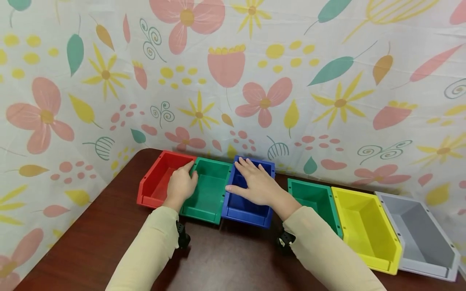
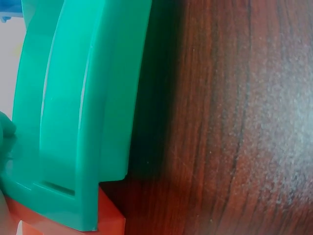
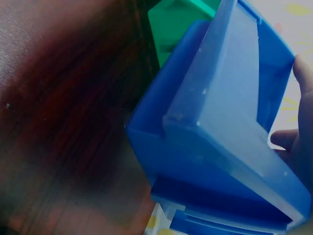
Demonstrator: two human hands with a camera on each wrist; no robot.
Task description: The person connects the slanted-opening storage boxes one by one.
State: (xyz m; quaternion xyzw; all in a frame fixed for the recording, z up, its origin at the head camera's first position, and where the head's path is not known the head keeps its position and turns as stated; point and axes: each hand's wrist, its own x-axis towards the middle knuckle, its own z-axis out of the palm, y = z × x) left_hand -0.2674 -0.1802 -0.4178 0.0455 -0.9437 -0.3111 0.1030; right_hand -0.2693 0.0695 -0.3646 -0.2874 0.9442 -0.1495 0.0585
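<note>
My left hand is at the wall where the red bin and the left green bin meet. Its thumb lies on the green side, and the other fingers reach over the red bin, partly hidden; it seems to pinch the green bin's wall. Over the blue bin, my right hand spreads its straight fingers, thumb near the left rim and fingertips at the back. In the right wrist view the hand shows at the edge, beside the blue bin. Red, green and blue bins stand side by side.
Farther right, a second green bin, a yellow bin and a grey bin form another row, apart from the blue one. The dark wooden table backs onto a flower-patterned cloth.
</note>
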